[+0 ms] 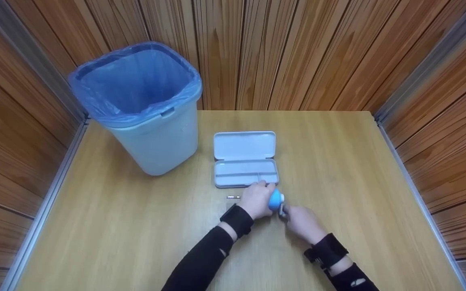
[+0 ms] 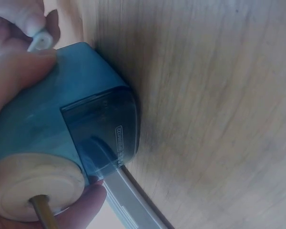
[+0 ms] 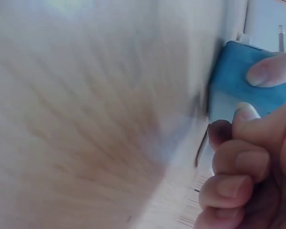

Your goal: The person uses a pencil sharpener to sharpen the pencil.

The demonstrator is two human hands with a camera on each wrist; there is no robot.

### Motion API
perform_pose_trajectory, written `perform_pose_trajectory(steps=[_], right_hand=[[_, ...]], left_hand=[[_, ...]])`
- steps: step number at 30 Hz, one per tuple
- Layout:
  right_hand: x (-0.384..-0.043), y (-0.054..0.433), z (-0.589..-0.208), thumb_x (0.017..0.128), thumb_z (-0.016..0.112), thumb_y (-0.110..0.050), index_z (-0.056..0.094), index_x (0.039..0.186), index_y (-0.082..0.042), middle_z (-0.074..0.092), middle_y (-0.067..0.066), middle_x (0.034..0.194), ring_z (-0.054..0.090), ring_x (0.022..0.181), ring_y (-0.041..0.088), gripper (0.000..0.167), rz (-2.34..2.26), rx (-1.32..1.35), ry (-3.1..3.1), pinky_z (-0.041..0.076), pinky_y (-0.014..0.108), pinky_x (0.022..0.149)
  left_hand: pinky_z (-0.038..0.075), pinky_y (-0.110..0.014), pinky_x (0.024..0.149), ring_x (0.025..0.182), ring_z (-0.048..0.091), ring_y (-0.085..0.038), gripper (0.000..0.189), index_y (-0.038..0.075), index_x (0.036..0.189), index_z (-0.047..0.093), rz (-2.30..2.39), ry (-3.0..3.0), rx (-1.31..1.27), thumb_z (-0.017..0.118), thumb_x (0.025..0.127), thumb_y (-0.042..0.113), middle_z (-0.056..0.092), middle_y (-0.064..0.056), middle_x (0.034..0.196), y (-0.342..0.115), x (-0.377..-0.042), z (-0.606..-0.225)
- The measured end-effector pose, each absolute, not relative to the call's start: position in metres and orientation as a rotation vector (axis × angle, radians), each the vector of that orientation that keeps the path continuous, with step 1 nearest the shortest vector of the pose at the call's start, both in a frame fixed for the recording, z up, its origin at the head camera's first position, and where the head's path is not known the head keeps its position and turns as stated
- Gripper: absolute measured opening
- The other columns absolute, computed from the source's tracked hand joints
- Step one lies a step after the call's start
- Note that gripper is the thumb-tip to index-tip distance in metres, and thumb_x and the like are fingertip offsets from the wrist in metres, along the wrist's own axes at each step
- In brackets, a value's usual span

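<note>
My left hand [image 1: 256,200] grips a blue hand-crank pencil sharpener [image 2: 33,114], fingers round its body, on the wooden table. The sharpener has a dark see-through shavings drawer [image 2: 105,133] and a pale round front. A pencil [image 2: 44,214] sticks out of the hole in that front; in the head view its end shows left of my left hand. At the sharpener's other end, my right hand [image 1: 303,222] pinches the crank's handle [image 2: 41,42] between thumb and curled fingers. Right behind the left hand lies an open pencil case [image 1: 244,145], its lower half divided into compartments.
A tall light-blue bin [image 1: 164,141] lined with a blue plastic bag [image 1: 136,81] stands at the back left of the table [image 1: 338,161]. Wooden panel walls [image 1: 257,52] enclose the table at the back and both sides.
</note>
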State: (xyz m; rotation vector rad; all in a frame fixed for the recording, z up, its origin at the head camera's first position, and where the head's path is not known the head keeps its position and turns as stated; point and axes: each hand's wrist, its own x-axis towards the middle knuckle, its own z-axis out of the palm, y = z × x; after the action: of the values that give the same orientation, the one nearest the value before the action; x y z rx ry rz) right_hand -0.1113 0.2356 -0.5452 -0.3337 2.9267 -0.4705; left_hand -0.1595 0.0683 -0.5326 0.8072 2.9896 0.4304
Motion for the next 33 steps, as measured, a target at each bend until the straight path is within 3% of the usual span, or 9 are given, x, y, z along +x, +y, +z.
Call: perform_pose_trajectory(steps=[8,18,33], right_hand=[[-0.104,0.237,-0.533,0.085,0.065,0.001,0.063,0.083,-0.010,0.060,0.004,0.070,0.050,0.062,0.018,0.011,-0.500,-0.322,2.906,0.046,0.037,0.058],[-0.100,0.239,-0.515,0.088,0.068,-0.005,0.064,0.081,-0.008,0.061,0.004,0.068,0.050,0.060,0.017,0.008,-0.572,-0.344,2.980,0.047,0.039,0.058],[-0.127,0.241,-0.492,0.091,0.062,-0.002,0.067,0.087,-0.002,0.066,0.010,0.074,0.052,0.061,0.015,0.006,-0.675,-0.347,2.974,0.047,0.033,0.058]], left_hand=[[0.055,-0.032,0.074,0.088,0.065,-0.023,0.062,0.013,0.119,0.062,0.428,2.965,0.788,0.088,0.067,0.033,0.068,-0.006,0.104,0.069,-0.160,-0.532],[0.055,-0.033,0.071,0.086,0.066,-0.023,0.060,0.013,0.115,0.063,0.414,2.998,0.816,0.089,0.065,0.035,0.068,-0.006,0.101,0.068,-0.159,-0.530],[0.054,-0.031,0.074,0.088,0.065,-0.022,0.061,0.015,0.120,0.061,0.424,2.962,0.779,0.088,0.068,0.034,0.067,-0.005,0.105,0.070,-0.160,-0.532]])
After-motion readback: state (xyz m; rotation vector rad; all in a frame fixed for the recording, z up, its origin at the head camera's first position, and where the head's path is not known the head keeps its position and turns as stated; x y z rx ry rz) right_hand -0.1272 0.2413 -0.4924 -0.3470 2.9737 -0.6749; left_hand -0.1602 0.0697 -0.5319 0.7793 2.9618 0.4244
